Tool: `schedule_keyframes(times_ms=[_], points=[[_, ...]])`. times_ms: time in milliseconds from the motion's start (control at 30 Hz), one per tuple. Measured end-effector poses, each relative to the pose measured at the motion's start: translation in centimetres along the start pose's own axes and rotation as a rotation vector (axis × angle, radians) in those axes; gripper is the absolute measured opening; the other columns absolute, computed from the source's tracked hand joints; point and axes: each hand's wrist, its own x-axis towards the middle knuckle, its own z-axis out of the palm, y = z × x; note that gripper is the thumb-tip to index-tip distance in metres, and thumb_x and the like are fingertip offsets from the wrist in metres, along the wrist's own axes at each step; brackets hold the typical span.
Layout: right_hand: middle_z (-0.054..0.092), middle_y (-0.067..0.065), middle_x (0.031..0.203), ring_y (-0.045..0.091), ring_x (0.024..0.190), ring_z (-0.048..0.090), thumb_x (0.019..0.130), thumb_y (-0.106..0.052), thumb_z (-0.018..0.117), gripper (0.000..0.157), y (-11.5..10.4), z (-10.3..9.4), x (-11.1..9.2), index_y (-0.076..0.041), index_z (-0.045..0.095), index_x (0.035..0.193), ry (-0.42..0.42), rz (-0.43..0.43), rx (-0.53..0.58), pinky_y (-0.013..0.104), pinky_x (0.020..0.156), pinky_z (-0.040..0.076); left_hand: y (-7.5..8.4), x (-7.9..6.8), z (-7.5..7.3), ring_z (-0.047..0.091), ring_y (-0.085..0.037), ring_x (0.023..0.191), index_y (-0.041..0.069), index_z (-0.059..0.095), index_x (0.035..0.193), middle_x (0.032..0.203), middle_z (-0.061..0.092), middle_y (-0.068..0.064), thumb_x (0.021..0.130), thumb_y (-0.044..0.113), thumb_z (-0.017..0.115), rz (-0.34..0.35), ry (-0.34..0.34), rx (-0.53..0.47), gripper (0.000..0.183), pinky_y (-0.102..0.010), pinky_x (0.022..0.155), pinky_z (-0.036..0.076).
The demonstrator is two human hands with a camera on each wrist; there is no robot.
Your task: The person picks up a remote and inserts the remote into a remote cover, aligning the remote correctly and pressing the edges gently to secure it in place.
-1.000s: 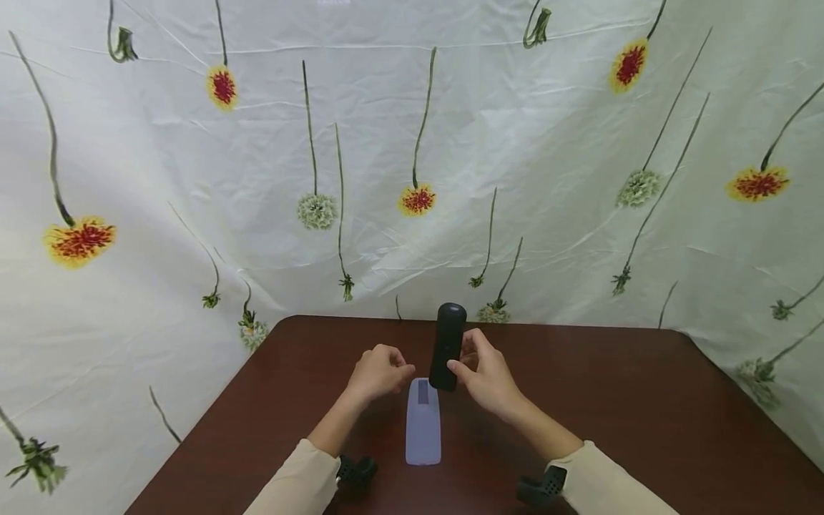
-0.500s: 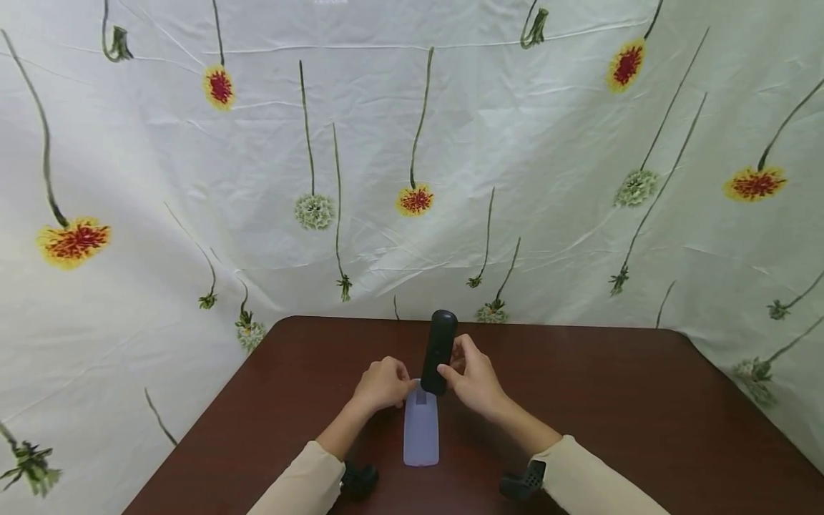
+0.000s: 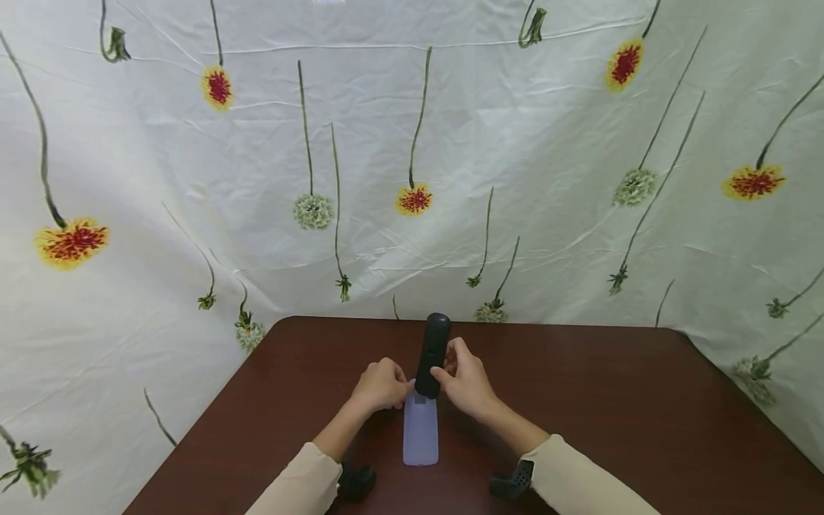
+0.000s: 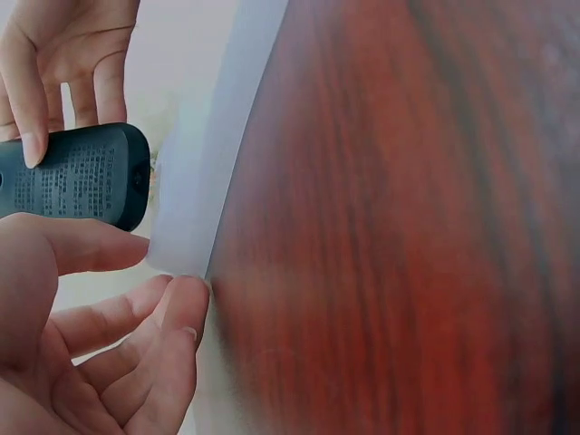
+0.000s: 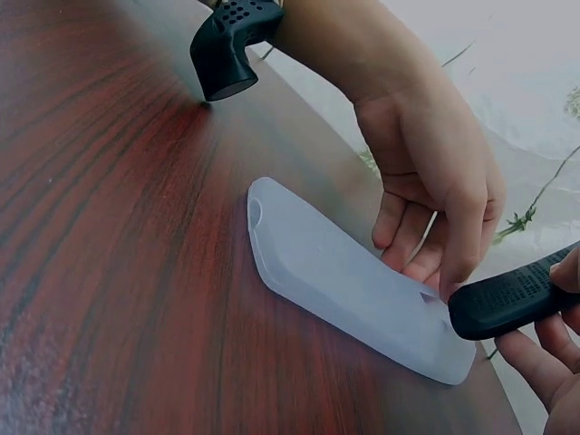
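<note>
A slim black remote control [image 3: 433, 350] stands tilted in my right hand [image 3: 471, 383], gripped between thumb and fingers. Its lower end overlaps the far end of a translucent whitish remote cover [image 3: 420, 435] lying lengthwise on the table. At that far end, my left hand [image 3: 380, 386] pinches the cover's edge with thumb and forefinger. The left wrist view shows small printed text on the face of the remote [image 4: 82, 181], close to the cover's end [image 4: 195, 190]. In the right wrist view the cover [image 5: 335, 267] has a slot near the left fingertips and a round notch at its other end.
A dark reddish-brown wooden table [image 3: 579, 400] spreads under both hands. Behind it hangs a pale cloth [image 3: 547, 143] printed with flowers. Black wrist devices are strapped under each forearm, the left one [image 3: 356, 481] beside the cover's near end.
My right hand has brought the remote control left and slightly down, over the cover's far end. My left hand has moved down to the cover and now pinches its edge.
</note>
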Motion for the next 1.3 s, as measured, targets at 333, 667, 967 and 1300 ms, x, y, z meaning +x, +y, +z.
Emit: schedule_keyframes(times_ms=[333, 667, 967, 1300], points=[[0.061, 0.011, 0.092, 0.021, 0.076, 0.068, 0.094, 0.004, 0.071, 0.026, 0.6, 1.1, 0.2, -0.002, 0.05, 0.108, 0.039, 0.002, -0.009, 0.03, 0.057, 0.058, 0.3, -0.3, -0.1, 0.061, -0.018, 0.048, 0.009, 0.069, 0.069, 0.053, 0.061, -0.003, 0.094, 0.014, 0.074, 0.017, -0.004, -0.011, 0.026, -0.031, 0.046, 0.049], [0.06, 0.018, 0.097, 0.028, 0.088, 0.071, 0.096, 0.001, 0.069, 0.027, 0.4, 1.9, 0.1, 0.001, 0.046, 0.111, 0.121, 0.127, 0.112, 0.037, 0.065, 0.062, 0.5, -0.3, -0.2, 0.062, -0.018, 0.048, 0.007, 0.068, 0.068, 0.052, 0.061, -0.001, 0.094, 0.012, 0.073, 0.032, 0.0, -0.012, 0.027, -0.032, 0.046, 0.051], [0.06, 0.019, 0.1, 0.031, 0.092, 0.072, 0.098, 0.001, 0.068, 0.029, 0.5, 1.9, -0.4, 0.001, 0.045, 0.115, 0.061, 0.126, 0.118, 0.036, 0.067, 0.062, 0.5, -0.4, -0.2, 0.063, -0.018, 0.05, 0.007, 0.067, 0.067, 0.054, 0.062, -0.002, 0.094, 0.011, 0.072, 0.039, -0.005, -0.007, 0.027, -0.031, 0.048, 0.049], [0.064, 0.027, 0.115, 0.038, 0.099, 0.072, 0.098, 0.001, 0.068, 0.051, 1.0, 1.7, -0.7, 0.001, 0.04, 0.141, 0.006, 0.166, 0.178, 0.041, 0.075, 0.061, 0.7, -0.7, -0.4, 0.058, -0.017, 0.05, 0.009, 0.064, 0.064, 0.053, 0.062, -0.002, 0.094, 0.009, 0.07, 0.089, 0.001, 0.005, 0.031, -0.031, 0.049, 0.043]])
